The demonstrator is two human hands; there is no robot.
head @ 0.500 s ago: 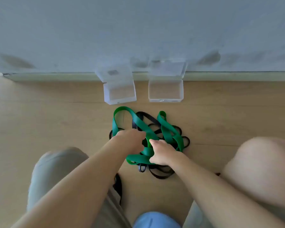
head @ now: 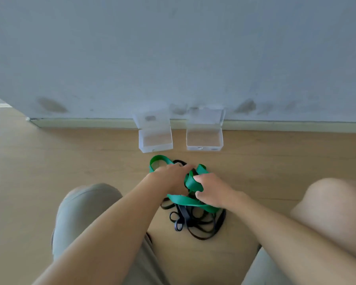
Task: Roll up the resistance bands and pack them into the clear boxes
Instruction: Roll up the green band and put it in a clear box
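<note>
You are gripping the green band (head: 190,200) with both hands.
Left hand (head: 171,177) at 10 o'clock, right hand (head: 213,193) at 3, each closed on it.

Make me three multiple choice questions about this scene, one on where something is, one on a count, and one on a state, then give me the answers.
1. Where are the clear boxes?
A. Against the wall, beyond the bands
B. On the person's lap
C. Stacked on the bands

2. How many clear boxes are there?
A. One
B. Two
C. Four

3. What state are the boxes in?
A. Shut
B. Open and full
C. Open and empty

Answers:
1 A: the left box and right box sit by the wall, past the green band and black band.
2 B: only two show.
3 C: both lids stand up, nothing inside.
</note>
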